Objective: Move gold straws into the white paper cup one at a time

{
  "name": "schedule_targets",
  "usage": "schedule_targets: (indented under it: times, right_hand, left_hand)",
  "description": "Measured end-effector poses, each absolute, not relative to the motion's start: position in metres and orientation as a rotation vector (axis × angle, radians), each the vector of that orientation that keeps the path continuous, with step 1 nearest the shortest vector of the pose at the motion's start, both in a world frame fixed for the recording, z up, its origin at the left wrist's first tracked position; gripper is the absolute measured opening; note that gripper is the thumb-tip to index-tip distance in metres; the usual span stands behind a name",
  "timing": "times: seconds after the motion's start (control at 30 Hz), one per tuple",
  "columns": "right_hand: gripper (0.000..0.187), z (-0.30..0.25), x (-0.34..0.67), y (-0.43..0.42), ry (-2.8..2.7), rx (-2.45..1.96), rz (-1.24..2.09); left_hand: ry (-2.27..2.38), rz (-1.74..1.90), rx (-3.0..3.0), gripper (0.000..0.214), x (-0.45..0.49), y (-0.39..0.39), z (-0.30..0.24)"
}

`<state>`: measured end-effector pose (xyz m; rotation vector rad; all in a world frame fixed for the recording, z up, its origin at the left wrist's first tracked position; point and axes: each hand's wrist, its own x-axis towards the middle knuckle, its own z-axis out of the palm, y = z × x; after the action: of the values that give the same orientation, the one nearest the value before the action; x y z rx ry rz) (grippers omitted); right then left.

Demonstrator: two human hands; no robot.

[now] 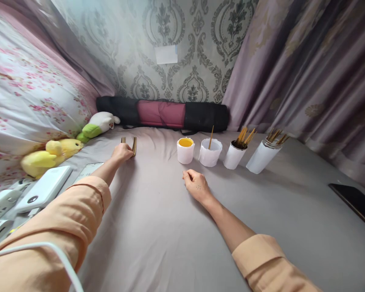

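My left hand (pixel 122 153) reaches far forward on the grey bed sheet (pixel 158 227) and grips a small brass-coloured clip-like object (pixel 134 144) whose two prongs stick up beside the fingers. My right hand (pixel 196 185) rests knuckles up on the sheet, fingers curled loosely, with nothing visible in it. Just beyond it stands a row of white cups: one with a yellow inside (pixel 185 150), one holding a single stick (pixel 211 152), one with several sticks (pixel 235 154), and a tilted jar of sticks (pixel 262 155).
A black and maroon rolled bag (pixel 162 113) lies against the patterned wall. Yellow (pixel 50 156) and green-white (pixel 97 125) plush toys, a white power bank (pixel 44 187), a phone (pixel 89 170) and a power strip (pixel 0 202) sit at left. A dark tablet (pixel 355 201) lies at right.
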<state>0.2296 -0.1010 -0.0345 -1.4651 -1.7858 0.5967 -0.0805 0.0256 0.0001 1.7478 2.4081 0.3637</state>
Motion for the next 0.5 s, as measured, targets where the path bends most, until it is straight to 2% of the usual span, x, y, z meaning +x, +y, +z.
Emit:
schedule_targets:
  times: [0.5]
  right_hand:
    - [0.034,-0.0348,0.2299,-0.1001,-1.785,-1.461,0.593]
  left_hand:
    - [2.396,0.474,1.641,0.01,-0.0759,0.0219,0.0048]
